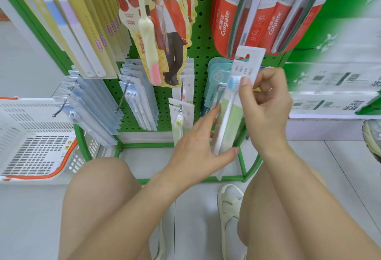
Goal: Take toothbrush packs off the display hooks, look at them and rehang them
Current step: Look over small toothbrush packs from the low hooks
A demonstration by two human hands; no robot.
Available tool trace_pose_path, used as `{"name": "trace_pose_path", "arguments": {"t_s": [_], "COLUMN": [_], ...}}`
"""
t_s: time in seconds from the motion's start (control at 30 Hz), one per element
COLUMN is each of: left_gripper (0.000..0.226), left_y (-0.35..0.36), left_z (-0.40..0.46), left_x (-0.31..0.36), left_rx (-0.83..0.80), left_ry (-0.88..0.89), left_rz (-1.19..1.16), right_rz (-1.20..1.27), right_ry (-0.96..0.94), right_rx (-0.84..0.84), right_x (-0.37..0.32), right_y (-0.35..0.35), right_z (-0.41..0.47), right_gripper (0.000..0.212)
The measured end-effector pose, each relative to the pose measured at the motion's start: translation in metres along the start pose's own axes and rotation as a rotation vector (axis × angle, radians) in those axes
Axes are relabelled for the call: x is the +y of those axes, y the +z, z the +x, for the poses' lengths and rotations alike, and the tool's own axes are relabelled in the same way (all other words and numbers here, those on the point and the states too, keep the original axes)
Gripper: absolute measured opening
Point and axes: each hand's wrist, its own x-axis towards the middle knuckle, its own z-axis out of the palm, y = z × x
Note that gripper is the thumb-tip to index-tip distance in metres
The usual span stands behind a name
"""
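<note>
A toothbrush pack (233,113) with a white card top, blue bristles and a pale green lower half is held off the hooks, in front of the green pegboard (203,39). My right hand (266,111) pinches its upper part beside the brush head. My left hand (198,146) steadies the lower part, with its thumb at the bottom edge and its straight fingers behind the pack. A matching pack (181,119) with yellow bristles hangs on a hook (181,103) to the left.
Blue-white packs (90,107) hang on the lower left hooks, red Colgate packs (257,12) at the upper right and a large red promotional pack (162,28) at the centre. A white basket (35,138) stands on the floor at left. My knees are below.
</note>
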Motion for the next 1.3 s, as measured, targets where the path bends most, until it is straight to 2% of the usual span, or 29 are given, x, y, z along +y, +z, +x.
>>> {"name": "trace_pose_path", "arguments": {"t_s": [0.1,0.23,0.3,0.37,0.47,0.73,0.83,0.97,1.07,1.13,1.3], "left_gripper": [0.07,0.036,0.031,0.031,0.029,0.022,0.021,0.024,0.025,0.025,0.018], "left_y": [-0.003,-0.01,-0.013,-0.017,-0.021,-0.022,-0.022,-0.023,-0.022,-0.021,-0.015], "left_z": [0.004,0.003,0.003,0.004,0.005,0.007,0.007,0.007,0.007,0.005,0.003], "left_x": [-0.002,0.004,0.007,0.008,0.007,0.005,0.005,0.006,0.006,0.007,0.01], "left_rx": [-0.05,-0.082,-0.051,-0.045,-0.079,-0.09,-0.133,-0.161,-0.178,-0.182,-0.141], "left_ry": [-0.041,-0.04,-0.029,-0.02,-0.069,-0.139,-0.144,-0.142,-0.129,-0.128,-0.11], "left_rz": [-0.175,-0.508,-0.651,-0.77,-0.882,-0.896,-0.879,-0.867,-0.825,-0.799,-0.739], "right_rz": [0.032,-0.004,0.01,0.076,0.163,0.172,0.179,0.173,0.163,0.162,0.213], "right_ry": [0.056,0.16,0.256,0.339,0.374,0.386,0.388,0.419,0.448,0.447,0.435], "right_rx": [-0.083,-0.151,-0.304,-0.462,-0.51,-0.487,-0.479,-0.412,-0.3,-0.247,-0.279], "right_x": [-0.001,0.001,0.002,0.002,-0.002,-0.001,-0.001,-0.001,0.002,0.004,0.005], "right_y": [0.003,0.002,0.0,0.0,0.001,0.0,-0.002,-0.003,-0.004,-0.007,-0.009], "right_z": [-0.002,0.003,0.005,0.004,0.001,0.003,0.005,0.007,0.01,0.013,0.014], "right_gripper": [0.013,0.028,0.033,0.027,0.016,0.016,0.01,0.008,0.016,0.012,0.008]}}
